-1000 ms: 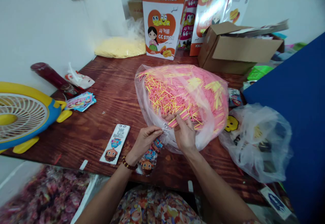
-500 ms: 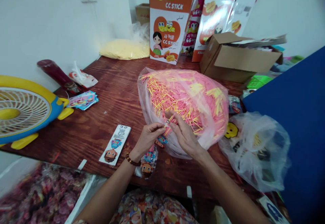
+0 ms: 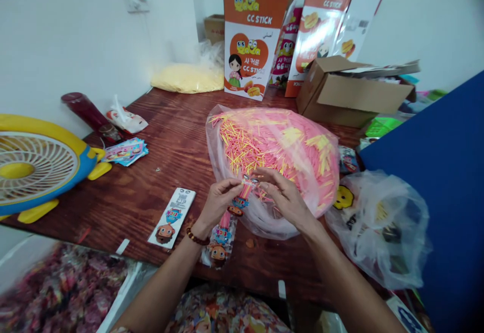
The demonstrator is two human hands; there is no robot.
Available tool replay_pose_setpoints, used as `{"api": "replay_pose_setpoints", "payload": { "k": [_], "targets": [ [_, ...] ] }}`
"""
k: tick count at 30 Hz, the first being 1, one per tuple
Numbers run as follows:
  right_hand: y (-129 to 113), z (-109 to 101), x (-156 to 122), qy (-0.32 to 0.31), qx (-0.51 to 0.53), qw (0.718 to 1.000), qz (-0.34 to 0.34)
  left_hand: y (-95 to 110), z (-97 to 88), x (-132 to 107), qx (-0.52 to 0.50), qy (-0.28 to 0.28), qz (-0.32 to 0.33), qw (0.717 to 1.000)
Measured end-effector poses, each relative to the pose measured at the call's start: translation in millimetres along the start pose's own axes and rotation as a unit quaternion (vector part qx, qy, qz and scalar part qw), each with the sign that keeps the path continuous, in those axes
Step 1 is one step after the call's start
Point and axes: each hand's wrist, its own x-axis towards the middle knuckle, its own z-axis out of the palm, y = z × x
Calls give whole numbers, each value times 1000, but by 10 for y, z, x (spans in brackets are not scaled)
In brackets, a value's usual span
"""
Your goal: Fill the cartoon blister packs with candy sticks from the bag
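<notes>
My left hand is closed, pinching the upper edge of a small clear printed packet with a cartoon head at its lower end. Pink sticks show inside that packet. My right hand is just right of the packet's top, thumb and fingers apart, with nothing visible between them. Behind both hands lies a large clear plastic bag full of pink and yellow sticks. Below my left hand, a filled cartoon packet lies on the table. Left of it is a flat stack of printed packets.
A yellow and blue fan stands at the left, near a dark red bottle. Printed cartons and an open cardboard box line the back. On the right is a white plastic bag. A bin of wrapped pieces sits below the table edge.
My right hand has drawn back slightly to the right from the packet's mouth, and its fingers have parted. Pink sticks now show in the packet in my left hand. The view tilted up a little.
</notes>
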Motion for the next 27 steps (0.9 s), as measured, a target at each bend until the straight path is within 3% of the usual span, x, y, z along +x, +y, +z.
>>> {"api": "replay_pose_setpoints", "payload": {
  "k": [3,9,14,17,20,27],
  "targets": [
    [16,14,-18,27,-3,999,33,34,-43,-30,24,2,10,1000],
    [23,50,33,17,38,999,34,137,-40,-86,94,24,97,991],
    [78,106,85,9,156,982,105,135,-86,-83,44,27,22,998],
    [123,182,92,38,218,965,143,100,-119,-97,-39,-16,-71,997],
    [166,276,82,52,261,950,165,50,-147,-124,-55,-62,-140,987],
    [212,432,47,7,319,927,195,-18,-181,-183,-38,-19,-129,991]
  ]
}}
